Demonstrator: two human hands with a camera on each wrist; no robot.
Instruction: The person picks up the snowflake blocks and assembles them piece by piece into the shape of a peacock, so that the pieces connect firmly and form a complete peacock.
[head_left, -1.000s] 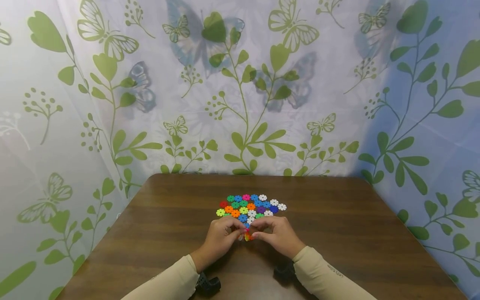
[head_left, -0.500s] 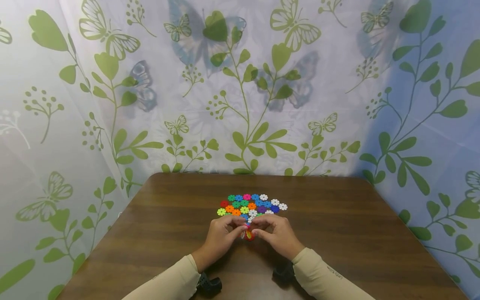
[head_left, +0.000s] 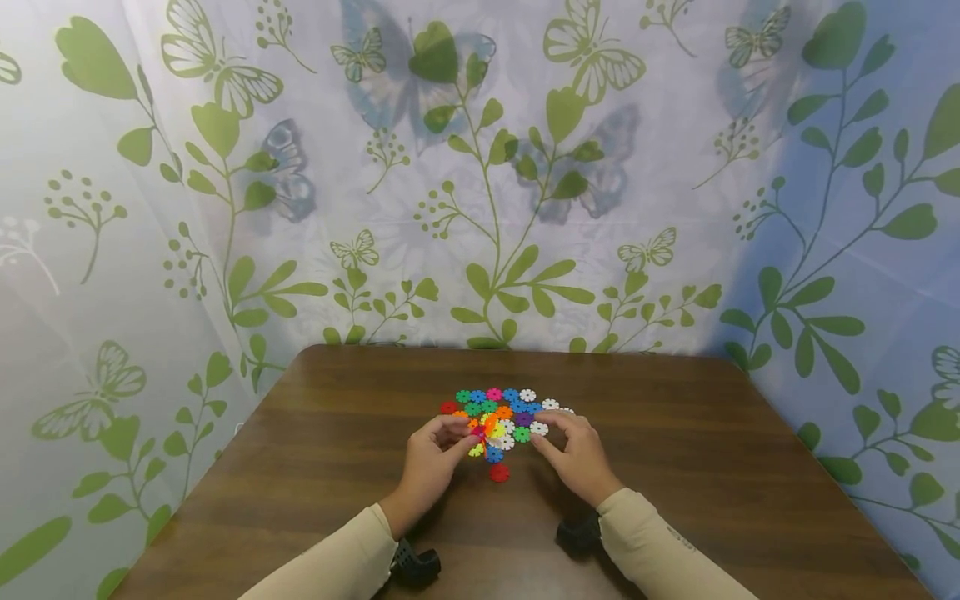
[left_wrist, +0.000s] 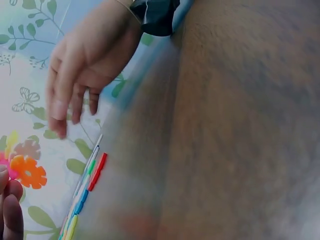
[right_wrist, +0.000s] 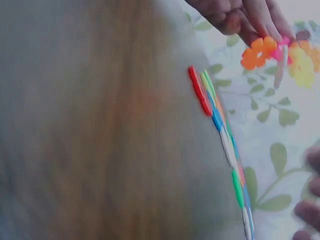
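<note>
Between thumb and fingers, my left hand (head_left: pixel 431 458) pinches a small cluster of joined plastic interlocking discs (head_left: pixel 492 427), raised above the table. Pink, orange, yellow and white notched discs make up the cluster, and its orange disc (left_wrist: pixel 30 172) shows plainly in the left wrist view. My right hand (head_left: pixel 576 457) is apart from it, to the right, fingers loosely spread around nothing. Loose flower-shaped discs lie flat beneath and beyond the hands, among them a green disc (head_left: pixel 521 434) and a blue disc (head_left: pixel 494 454). The red disc (head_left: pixel 499 473) lies nearest me.
A brown wooden table (head_left: pixel 675 517) carries everything. More loose discs, such as the purple disc (head_left: pixel 523 418) and a white disc (head_left: pixel 551 404), spread towards the back. A patterned cloth (head_left: pixel 480 208) hangs behind the table. Both wrists wear black camera mounts (head_left: pixel 417 567).
My hands were together over the pieces, both fingering the cluster. Now the right hand has let go and moved right, while the left has lifted the cluster, uncovering the red disc.
</note>
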